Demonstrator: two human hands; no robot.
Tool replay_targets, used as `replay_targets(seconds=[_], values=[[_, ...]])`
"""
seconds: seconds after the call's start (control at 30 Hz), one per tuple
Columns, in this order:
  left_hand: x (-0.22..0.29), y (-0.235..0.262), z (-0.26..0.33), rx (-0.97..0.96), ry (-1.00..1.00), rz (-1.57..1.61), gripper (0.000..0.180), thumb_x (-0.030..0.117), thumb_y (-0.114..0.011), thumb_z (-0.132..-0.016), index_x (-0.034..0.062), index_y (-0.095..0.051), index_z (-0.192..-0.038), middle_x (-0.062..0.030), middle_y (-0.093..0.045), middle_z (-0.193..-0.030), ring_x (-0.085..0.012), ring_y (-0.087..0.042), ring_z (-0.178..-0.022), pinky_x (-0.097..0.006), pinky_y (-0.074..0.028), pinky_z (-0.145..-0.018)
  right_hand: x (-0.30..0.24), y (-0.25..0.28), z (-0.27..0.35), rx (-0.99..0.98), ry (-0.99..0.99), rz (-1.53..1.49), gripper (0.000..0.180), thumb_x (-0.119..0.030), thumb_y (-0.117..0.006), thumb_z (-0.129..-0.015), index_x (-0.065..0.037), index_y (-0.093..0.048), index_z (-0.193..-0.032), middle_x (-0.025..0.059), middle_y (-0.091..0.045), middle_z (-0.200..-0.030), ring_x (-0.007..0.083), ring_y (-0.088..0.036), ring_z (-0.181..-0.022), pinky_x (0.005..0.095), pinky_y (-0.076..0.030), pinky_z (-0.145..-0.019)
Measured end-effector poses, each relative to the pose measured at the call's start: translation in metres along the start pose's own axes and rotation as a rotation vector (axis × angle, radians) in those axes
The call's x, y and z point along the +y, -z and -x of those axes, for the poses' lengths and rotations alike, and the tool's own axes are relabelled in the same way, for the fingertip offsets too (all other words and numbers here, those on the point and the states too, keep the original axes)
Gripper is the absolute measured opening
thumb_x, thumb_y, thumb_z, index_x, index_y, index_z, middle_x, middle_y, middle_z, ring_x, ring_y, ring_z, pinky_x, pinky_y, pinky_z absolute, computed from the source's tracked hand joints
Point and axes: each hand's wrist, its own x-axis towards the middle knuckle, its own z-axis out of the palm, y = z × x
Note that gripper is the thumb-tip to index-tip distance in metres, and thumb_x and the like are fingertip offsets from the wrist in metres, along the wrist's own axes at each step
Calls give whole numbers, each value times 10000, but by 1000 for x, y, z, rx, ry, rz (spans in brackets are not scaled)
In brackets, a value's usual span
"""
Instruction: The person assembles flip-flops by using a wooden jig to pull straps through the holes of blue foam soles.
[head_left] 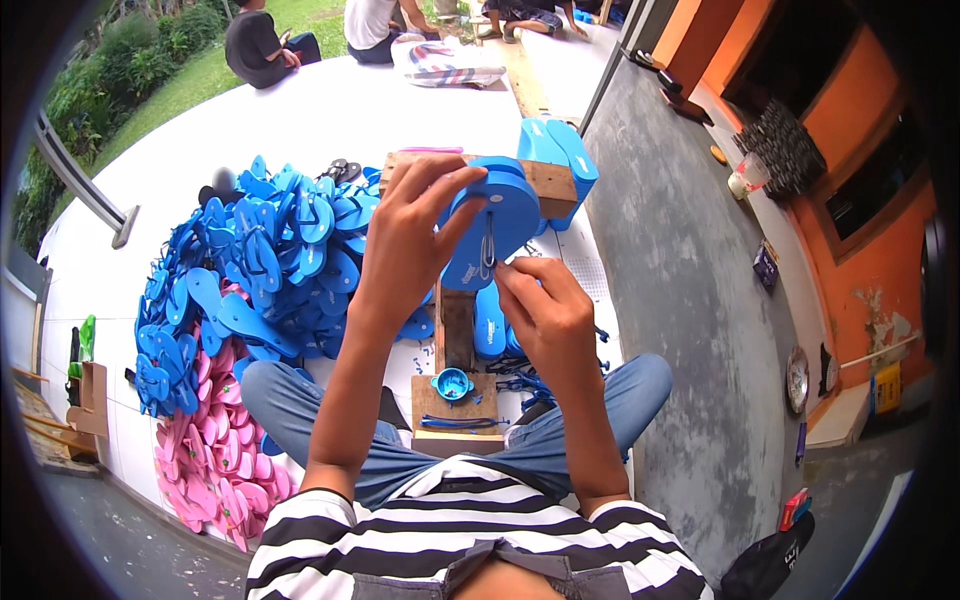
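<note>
Where sandals (255, 265) lie heaped: sole (492, 222), jig (455, 385).

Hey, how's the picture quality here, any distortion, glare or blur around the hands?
Head view: fisheye bends the wall edge and blackens the corners; soft even daylight, no harsh glare; left hand, right hand and blue sandal sole are sharp; people far off look small and soft.

Both forearms rise from the lower edge and converge in front of the chest, bare from the short striped sleeves down, elbows bent over the crossed legs. The left hand (410, 240) is raised highest, wrist straight, its fingers spread and curled forward with the thumb reaching to the right in a wide, closed grip. The right hand (545, 305) sits just below and beside it, fingers bunched in a tight pinch, knuckles facing up.
</note>
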Motion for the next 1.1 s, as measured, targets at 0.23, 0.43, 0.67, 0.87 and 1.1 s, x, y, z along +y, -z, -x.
replay_targets(seconds=[0.23, 0.43, 0.67, 0.87, 1.1], values=[[8, 4, -5, -57, -48, -55, 308, 115, -745, -800, 50, -666, -1091, -111, -649, -1113, -297, -610, -1024, -398, -505, -869, 7, 7, -7, -60, 152, 158, 296, 24, -698, -682, 16, -664, -975, 97, -607, -926, 257, -606, -841, 366, -509, -736], [15, 4, -6, -63, -49, -75, 293, 127, -734, -810, 40, -655, -1079, -114, -665, -1061, -297, -619, -1009, -404, -511, -858, 7, 14, -14, -80, 263, 203, 236, 8, -676, -700, 21, -661, -935, 97, -604, -945, 258, -603, -867, 370, -506, -762], [11, 9, 0, -186, 11, 43, 295, 137, -753, -803, 46, -636, -1058, -116, -675, -968, -284, -642, -903, -376, -517, -780, 11, 6, -2, 27, 178, 86, 229, 11, -707, -738, -17, -675, -963, 92, -633, -972, 258, -608, -905, 370, -495, -780], [10, -6, 31, -78, 164, 381, 271, 119, -670, -895, 39, -580, -1138, -142, -643, -1070, -306, -599, -1002, -379, -479, -860, 28, -10, -12, 204, -198, -252, 335, -213, -668, -912, -62, -591, -1201, 107, -616, -1089, 263, -563, -1079, 381, -444, -931], [15, -49, 50, 129, 368, 825, 258, 151, -572, -986, 50, -532, -1220, -94, -605, -1081, -166, -555, -1023, -292, -436, -893, 38, -30, -16, 62, -422, -718, 316, -272, -641, -953, -62, -570, -1178, 69, -638, -1027, 168, -603, -962, 320, -487, -828]])
